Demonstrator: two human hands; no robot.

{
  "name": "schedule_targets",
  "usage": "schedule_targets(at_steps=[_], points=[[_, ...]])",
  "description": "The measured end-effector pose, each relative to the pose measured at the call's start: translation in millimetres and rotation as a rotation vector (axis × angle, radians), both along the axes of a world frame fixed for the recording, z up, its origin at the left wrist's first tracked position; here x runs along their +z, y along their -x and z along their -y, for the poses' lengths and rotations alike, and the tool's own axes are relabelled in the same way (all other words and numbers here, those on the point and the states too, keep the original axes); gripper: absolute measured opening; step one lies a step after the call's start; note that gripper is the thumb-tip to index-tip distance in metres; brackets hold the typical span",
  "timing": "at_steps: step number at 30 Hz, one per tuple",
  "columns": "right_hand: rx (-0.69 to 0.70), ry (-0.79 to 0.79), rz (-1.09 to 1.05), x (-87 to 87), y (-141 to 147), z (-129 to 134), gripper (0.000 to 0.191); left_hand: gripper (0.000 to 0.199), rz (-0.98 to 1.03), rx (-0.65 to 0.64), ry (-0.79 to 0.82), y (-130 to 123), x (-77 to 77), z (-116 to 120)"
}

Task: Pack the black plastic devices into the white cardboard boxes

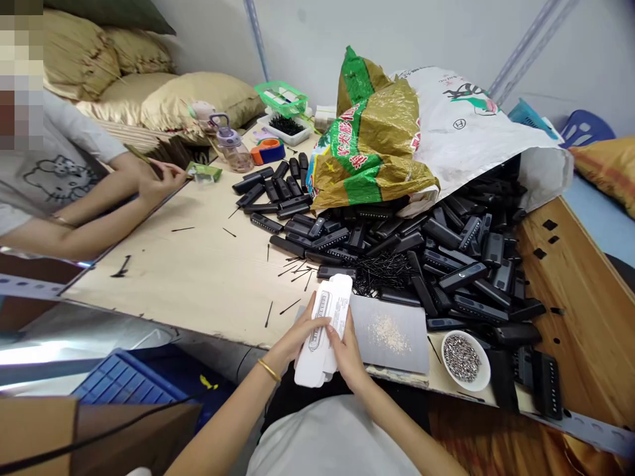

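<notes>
Over the table's front edge I hold a few white printed cardboard cartons [340, 297], which look folded flat and overlap each other. My left hand [300, 334] grips their left side, thumb across the printed drawing of a long slotted object. My right hand [349, 354] closes on the right side, its thumb pressed near the middle. Just behind the cartons lies a grey board [411, 330] with small pale beige bits [389, 334] scattered on it. To the right stands a white bowl [485, 380] full of small metal screws or pins.
A large heap of black plastic cases [464, 276] covers the table's right side, with thin black sticks [381, 270] among them. Gold-green [367, 145] and white sacks [476, 145] lie behind. At left sits another person [163, 185]; a bottle [233, 145] stands at the back.
</notes>
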State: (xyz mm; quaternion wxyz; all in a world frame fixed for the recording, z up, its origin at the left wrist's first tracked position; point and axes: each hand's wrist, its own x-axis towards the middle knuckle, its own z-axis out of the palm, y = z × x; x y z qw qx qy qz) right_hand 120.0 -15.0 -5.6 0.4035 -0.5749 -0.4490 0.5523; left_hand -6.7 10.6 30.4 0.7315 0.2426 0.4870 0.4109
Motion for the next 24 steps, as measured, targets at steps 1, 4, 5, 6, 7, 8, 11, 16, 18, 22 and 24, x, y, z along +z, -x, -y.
schedule_targets(at_steps=[1, 4, 5, 6, 7, 8, 11, 16, 18, 22, 24], points=[[0.002, 0.030, -0.024, 1.5, -5, -1, 0.073, 0.086, -0.007, -0.010, 0.019, 2, 2.9, 0], [0.024, 0.125, -0.068, 9.9, -19, -5, 0.071, 0.083, -0.032, -0.013, 0.008, 4, 8.1, 0], [0.036, 0.143, -0.079, 13.8, -21, -6, 0.069, 0.083, -0.038, -0.015, -0.009, 4, 8.7, -1], [0.049, 0.150, -0.093, 17.8, -20, -7, 0.066, 0.083, -0.044, -0.024, -0.021, 2, 8.7, -2], [0.058, 0.147, -0.112, 21.9, -18, -8, 0.064, 0.083, -0.052, -0.038, -0.029, 1, 8.5, -5], [0.065, 0.140, -0.133, 25.8, -15, -8, 0.063, 0.083, -0.060, -0.053, -0.034, 0, 8.0, -7], [0.072, 0.136, -0.186, 34.3, -5, -10, 0.067, 0.079, -0.077, -0.085, -0.058, -1, 6.3, -15], [0.228, 0.166, 0.001, 43.2, -17, -23, 0.059, 0.073, -0.088, -0.108, -0.051, 4, 2.5, -16], [0.330, 0.140, 0.224, 49.7, -25, -34, 0.043, 0.075, -0.137, -0.106, -0.083, 2, 0.9, -14], [0.474, 0.195, 0.483, 60.7, -36, -54, 0.027, 0.082, -0.244, -0.118, -0.187, -3, -0.5, -13], [0.569, 0.315, 0.411, 60.9, -42, -56, 0.028, 0.086, -0.276, -0.140, -0.205, -3, 0.3, -14]])
